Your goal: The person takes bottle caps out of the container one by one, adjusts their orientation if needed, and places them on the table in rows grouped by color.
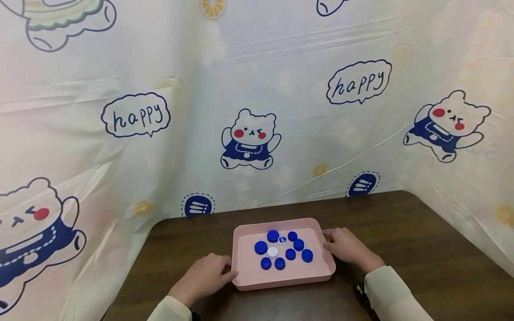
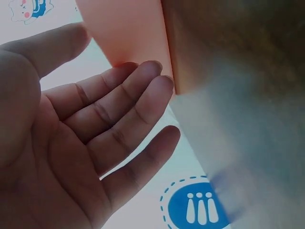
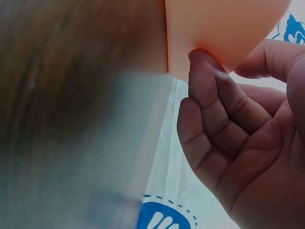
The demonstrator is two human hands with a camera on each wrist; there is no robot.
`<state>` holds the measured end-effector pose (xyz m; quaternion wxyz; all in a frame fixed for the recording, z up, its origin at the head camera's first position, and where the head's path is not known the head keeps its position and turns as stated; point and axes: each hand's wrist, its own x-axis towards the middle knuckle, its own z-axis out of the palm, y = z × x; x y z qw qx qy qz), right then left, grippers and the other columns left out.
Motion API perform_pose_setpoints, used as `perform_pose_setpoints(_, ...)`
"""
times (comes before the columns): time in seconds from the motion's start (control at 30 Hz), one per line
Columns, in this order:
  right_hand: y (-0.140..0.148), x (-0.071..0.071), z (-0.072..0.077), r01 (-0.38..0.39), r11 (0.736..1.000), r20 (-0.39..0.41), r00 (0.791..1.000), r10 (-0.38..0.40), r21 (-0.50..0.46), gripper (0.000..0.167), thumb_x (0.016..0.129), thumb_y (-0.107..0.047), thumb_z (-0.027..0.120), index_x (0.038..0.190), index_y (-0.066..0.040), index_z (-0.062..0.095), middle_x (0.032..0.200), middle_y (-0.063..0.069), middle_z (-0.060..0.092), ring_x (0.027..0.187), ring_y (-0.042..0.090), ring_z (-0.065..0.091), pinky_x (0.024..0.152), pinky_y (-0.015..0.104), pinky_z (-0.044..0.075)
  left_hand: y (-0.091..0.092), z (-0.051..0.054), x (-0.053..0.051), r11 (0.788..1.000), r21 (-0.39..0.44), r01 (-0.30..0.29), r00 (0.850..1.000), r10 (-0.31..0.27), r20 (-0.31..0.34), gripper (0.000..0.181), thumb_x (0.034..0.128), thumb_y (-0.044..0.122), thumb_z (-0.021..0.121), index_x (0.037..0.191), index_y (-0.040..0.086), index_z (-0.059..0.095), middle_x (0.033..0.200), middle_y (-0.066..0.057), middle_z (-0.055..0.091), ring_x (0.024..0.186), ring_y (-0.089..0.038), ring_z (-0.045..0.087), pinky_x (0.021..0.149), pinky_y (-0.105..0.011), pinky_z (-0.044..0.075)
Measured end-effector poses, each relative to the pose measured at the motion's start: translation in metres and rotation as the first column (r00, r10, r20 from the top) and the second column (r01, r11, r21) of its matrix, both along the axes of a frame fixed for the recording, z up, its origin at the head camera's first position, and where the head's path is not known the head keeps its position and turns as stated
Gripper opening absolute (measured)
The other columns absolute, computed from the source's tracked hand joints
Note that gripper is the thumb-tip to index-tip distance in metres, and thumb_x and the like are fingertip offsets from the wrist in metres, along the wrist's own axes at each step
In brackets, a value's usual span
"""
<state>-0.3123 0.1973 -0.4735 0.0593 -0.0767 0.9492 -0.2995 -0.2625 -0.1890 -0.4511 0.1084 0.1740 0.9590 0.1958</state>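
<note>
The left hand (image 1: pixel 206 274) and right hand (image 1: pixel 349 245) pinch the short sides of a shallow pink tray (image 1: pixel 246 256), round-cornered, near the worktop's (image 1: pixel 401 232) far edge. Its long axis runs left-right, roughly parallel to that edge. Blue caps (image 1: pixel 261 247) and a white cap (image 1: pixel 272 253) lie inside. More room lies rightward than leftward. Beyond hangs a printed curtain (image 1: pixel 297 133).

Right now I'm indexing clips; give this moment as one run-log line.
left hand: holds pink tray, left side | right hand: holds right side | tray: on wood-grain table | inside: blue caps, white cap, printed disc
</note>
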Motion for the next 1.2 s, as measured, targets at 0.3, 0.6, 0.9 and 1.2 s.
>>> perform_pose_setpoints(0.3, 0.002, 0.000, -0.003, -0.003, 1.000, 0.009, 1.000, 0.003, -0.006, 0.042, 0.092, -0.013, 0.063, 0.131, 0.000, 0.059, 0.071, 0.002, 0.055, 0.063, 0.017, 0.054, 0.059, 0.031, 0.049, -0.003, -0.003, -0.023, 0.999, 0.049, -0.002, 0.998, 0.005, -0.058, 0.020, 0.0915, 0.031, 0.068, 0.097, 0.012, 0.072, 0.069, 0.008, 0.057, 0.060, -0.012, 0.052, 0.057, -0.030, 0.047)
perform_pose_setpoints(0.6, 0.002, 0.000, -0.002, 0.002, 1.000, 0.012, 1.000, -0.002, -0.014, 0.042, 0.093, -0.014, 0.063, 0.132, 0.000, 0.058, 0.071, 0.003, 0.054, 0.063, 0.017, 0.054, 0.059, 0.031, 0.049, -0.011, -0.009, -0.054, 0.986, 0.162, -0.036, 0.996, 0.048, -0.069, 0.021, 0.0934, 0.027, 0.066, 0.102, 0.009, 0.070, 0.083, 0.004, 0.063, 0.071, -0.013, 0.056, 0.069, -0.037, 0.053)
perform_pose_setpoints(0.9, 0.002, 0.000, -0.004, 0.002, 1.000, 0.014, 1.000, -0.001, -0.020, 0.042, 0.093, -0.013, 0.063, 0.132, 0.000, 0.058, 0.072, 0.002, 0.055, 0.065, 0.017, 0.054, 0.060, 0.031, 0.049, -0.016, -0.011, -0.078, 0.935, 0.315, -0.160, 0.986, 0.169, -0.001, 0.025, 0.0958, 0.026, 0.063, 0.113, 0.008, 0.066, 0.092, -0.003, 0.066, 0.077, -0.020, 0.064, 0.072, -0.041, 0.055)
perform_pose_setpoints(1.2, 0.001, 0.001, -0.001, -0.002, 1.000, 0.022, 1.000, 0.002, -0.024, 0.042, 0.093, -0.012, 0.062, 0.132, 0.002, 0.057, 0.074, 0.002, 0.056, 0.066, 0.017, 0.054, 0.061, 0.031, 0.050, -0.020, -0.011, -0.092, 0.894, 0.400, -0.203, 0.977, 0.211, 0.025, 0.024, 0.0963, 0.023, 0.062, 0.111, 0.006, 0.067, 0.093, -0.005, 0.066, 0.078, -0.022, 0.065, 0.073, -0.043, 0.054)
